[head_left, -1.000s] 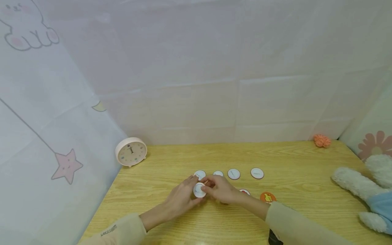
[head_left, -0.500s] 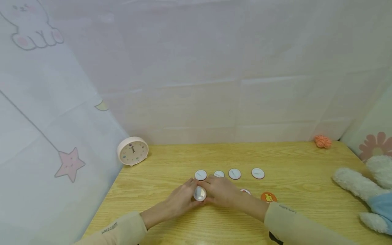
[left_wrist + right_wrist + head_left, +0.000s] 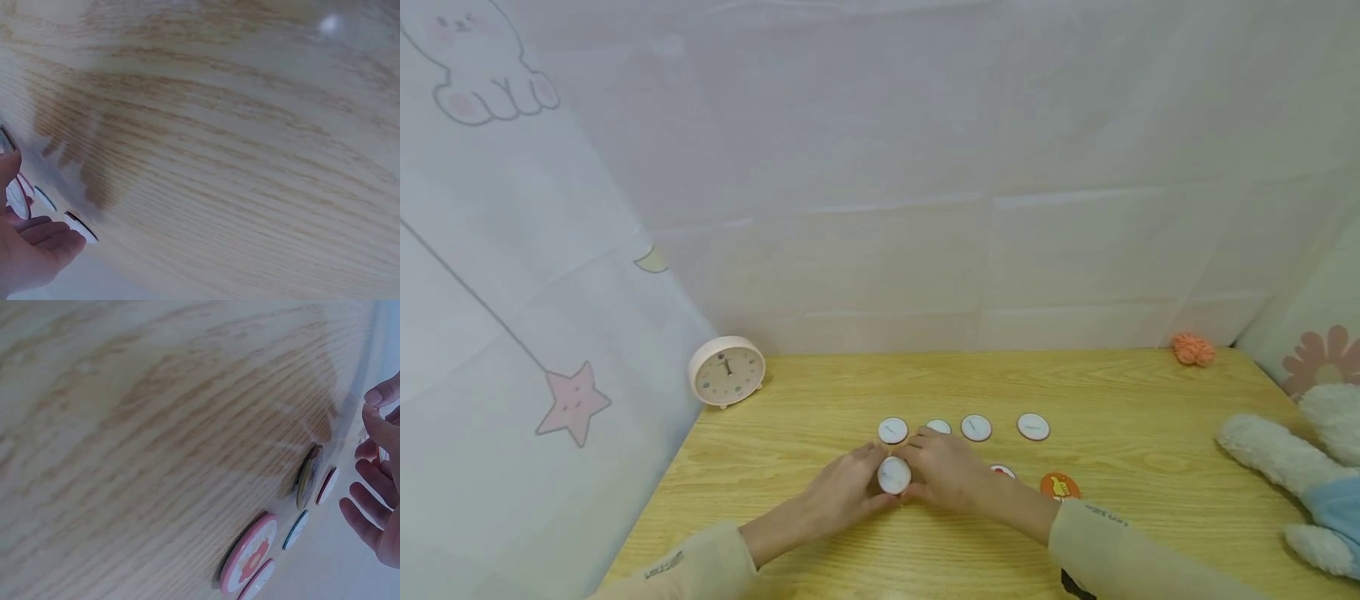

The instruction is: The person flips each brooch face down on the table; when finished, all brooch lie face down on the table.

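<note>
Close over the table, my left hand [image 3: 844, 486] and right hand [image 3: 946, 473] meet around a round pin badge [image 3: 894, 475], whose whitish back faces up in the head view. Thumbs and fingers of both hands pinch its rim from either side. The left hand [image 3: 37, 253] is cut off at the left edge of its wrist view. At the right edge of its own wrist view, the right hand [image 3: 384, 481] brings thumb and index finger together, other fingers spread. Beyond the hands lie white-backed badges, among them a left one [image 3: 892, 430] and a partly hidden one [image 3: 938, 427].
More white-backed badges [image 3: 976, 427] continue to the right. By the right forearm are an orange thumbs-up badge [image 3: 1060, 486] and a flower badge [image 3: 250, 555]. A pink clock [image 3: 727, 372] stands back left, an orange yarn ball [image 3: 1193, 349] back right, a plush toy [image 3: 1273, 450] at right.
A second ago the right fingers lay over the badge's face. They have shifted down to its right edge, and the badge sits slightly lower between both hands.
</note>
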The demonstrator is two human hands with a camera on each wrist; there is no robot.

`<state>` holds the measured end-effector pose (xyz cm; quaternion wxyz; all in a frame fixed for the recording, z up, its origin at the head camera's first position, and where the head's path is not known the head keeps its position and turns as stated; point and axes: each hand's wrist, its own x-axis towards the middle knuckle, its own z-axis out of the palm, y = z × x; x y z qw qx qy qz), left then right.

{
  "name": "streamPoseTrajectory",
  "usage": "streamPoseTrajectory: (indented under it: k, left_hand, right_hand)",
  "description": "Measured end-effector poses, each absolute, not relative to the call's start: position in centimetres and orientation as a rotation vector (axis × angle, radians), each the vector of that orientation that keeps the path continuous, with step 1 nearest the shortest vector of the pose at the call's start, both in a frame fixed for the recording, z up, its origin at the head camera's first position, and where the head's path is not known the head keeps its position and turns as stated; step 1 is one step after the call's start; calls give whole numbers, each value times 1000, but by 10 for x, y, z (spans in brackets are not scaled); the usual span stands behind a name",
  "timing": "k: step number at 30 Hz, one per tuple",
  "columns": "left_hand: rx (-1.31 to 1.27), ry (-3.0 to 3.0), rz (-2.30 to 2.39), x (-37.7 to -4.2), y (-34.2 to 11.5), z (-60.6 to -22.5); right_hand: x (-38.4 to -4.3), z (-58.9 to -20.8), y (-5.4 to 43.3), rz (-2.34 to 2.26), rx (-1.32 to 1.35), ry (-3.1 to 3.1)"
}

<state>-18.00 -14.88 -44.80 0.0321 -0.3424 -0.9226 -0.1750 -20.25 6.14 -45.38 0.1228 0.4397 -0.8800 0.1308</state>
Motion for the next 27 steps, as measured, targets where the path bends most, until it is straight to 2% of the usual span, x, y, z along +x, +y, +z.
streamPoseTrajectory:
  k: [27]
  left_hand:
    - [-1087, -3006, -450, -184, -162, -459]
  right_hand:
    - [-206, -462, 43, 475, 1231, -2874]
